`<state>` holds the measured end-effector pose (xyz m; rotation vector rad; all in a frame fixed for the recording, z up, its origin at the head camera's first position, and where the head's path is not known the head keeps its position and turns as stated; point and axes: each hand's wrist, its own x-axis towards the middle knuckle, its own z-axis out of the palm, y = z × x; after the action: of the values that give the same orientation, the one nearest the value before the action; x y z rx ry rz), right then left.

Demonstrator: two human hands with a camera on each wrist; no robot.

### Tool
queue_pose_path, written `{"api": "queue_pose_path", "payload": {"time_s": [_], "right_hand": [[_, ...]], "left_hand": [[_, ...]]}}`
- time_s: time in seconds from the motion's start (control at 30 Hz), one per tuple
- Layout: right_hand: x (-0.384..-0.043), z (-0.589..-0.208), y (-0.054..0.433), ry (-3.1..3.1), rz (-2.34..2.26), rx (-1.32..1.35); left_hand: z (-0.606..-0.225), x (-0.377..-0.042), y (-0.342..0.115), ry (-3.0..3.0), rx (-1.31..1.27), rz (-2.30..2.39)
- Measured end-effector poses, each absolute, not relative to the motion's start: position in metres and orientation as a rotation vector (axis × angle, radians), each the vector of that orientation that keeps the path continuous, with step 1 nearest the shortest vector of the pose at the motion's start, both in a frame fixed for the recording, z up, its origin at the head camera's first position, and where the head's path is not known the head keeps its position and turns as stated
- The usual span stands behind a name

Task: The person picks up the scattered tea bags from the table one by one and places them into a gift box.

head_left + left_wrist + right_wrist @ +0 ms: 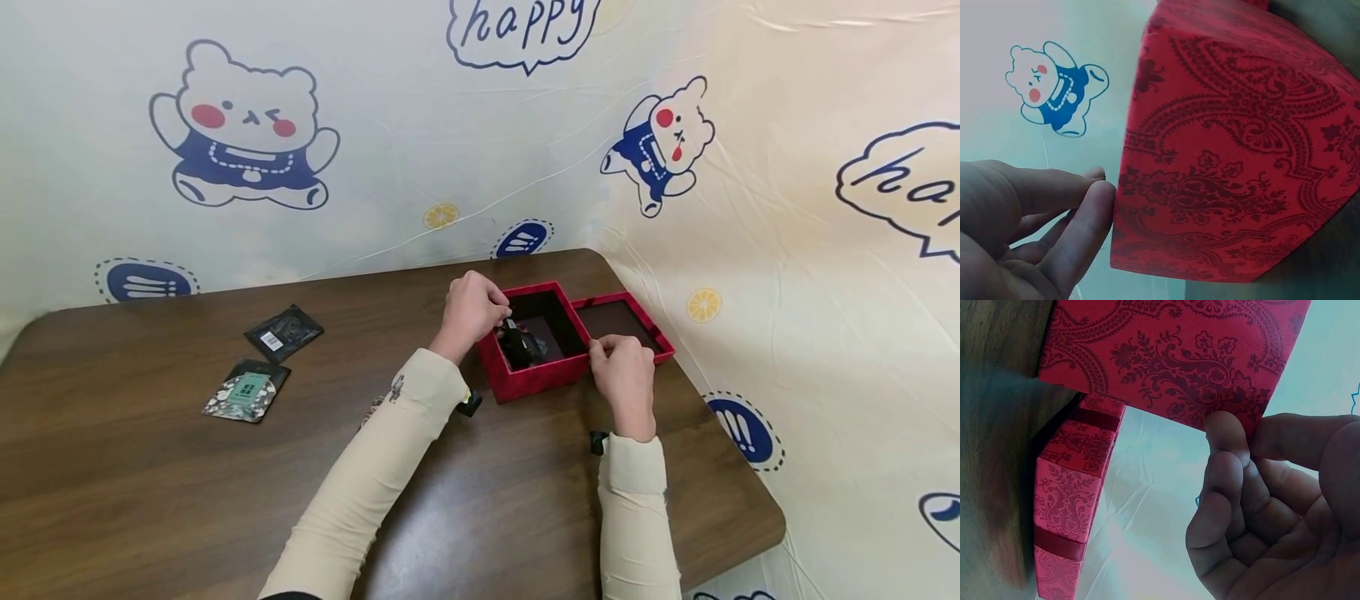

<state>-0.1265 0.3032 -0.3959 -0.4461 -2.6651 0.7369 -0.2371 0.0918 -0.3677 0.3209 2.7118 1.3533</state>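
In the head view, we see the red box between the two hands. The left hand, at its ten o'clock, pinches the top of a black item inside the box; the right hand, at four o'clock, pinches its near right corner. The lid lies at three o'clock. The left hand covers part of the rim, and we cannot make out what the black item is. A patterned thing is mostly hidden behind the left sleeve.

In the left wrist view, the box stands at the hand's two o'clock; its wall hides the black item, and the picture cuts off the hand.

In the right wrist view, thumb and fingers grip the corner at eleven o'clock; box and lid are both cut off.
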Motion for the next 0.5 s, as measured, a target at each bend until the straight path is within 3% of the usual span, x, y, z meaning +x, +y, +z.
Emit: {"api": "queue_pose_path", "payload": {"time_s": [0.5], "right_hand": [[-0.126, -0.394, 0.303, -2.691, 0.747, -0.469]], "left_hand": [[-0.359, -0.236, 0.073, 2.657, 0.368, 1.360]]}}
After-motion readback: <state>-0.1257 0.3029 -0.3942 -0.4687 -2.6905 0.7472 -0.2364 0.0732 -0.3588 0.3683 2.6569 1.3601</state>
